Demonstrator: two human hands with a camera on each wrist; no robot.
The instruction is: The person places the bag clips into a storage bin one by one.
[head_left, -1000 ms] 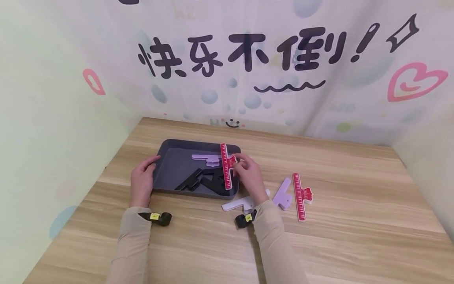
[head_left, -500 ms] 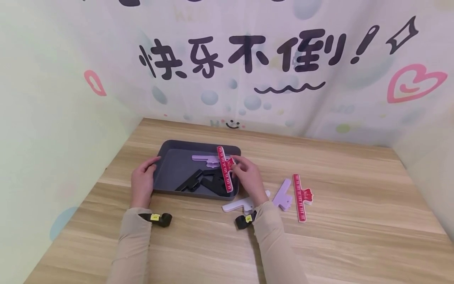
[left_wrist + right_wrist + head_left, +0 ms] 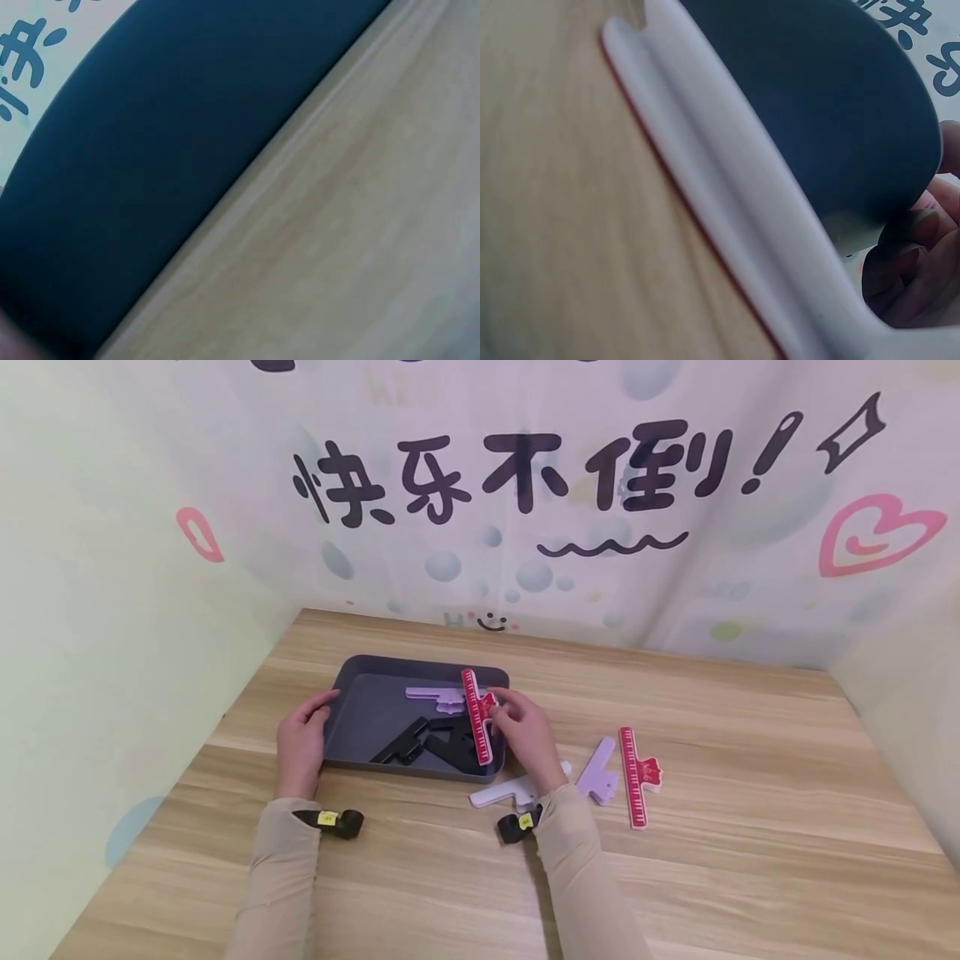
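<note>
My left hand [image 3: 302, 745] holds the left side of a dark grey tray [image 3: 352, 727], thumb and forefinger at its rim. In the left wrist view the tray's outer wall [image 3: 172, 135] fills much of the picture. My right hand [image 3: 528, 731] pinches a red and white clip [image 3: 477, 718] by its handle over the tray's right end. A purple clip [image 3: 438, 696] and black clips [image 3: 405, 742] lie inside the tray, partly overlapped by the red one. The right wrist view shows curled fingers [image 3: 926, 247] beside the tray wall; the pinch itself is hidden there.
On the wooden table [image 3: 420, 877], right of the tray, lie a white clip [image 3: 504, 792] partly under my right wrist, a purple clip [image 3: 598, 772] and another red clip [image 3: 637, 777]. A printed cloth wall [image 3: 480, 577] stands behind the table.
The red clip in my right hand has shifted slightly left and down and tilted a little over the tray's right end. My left hand stays at the tray's left side.
</note>
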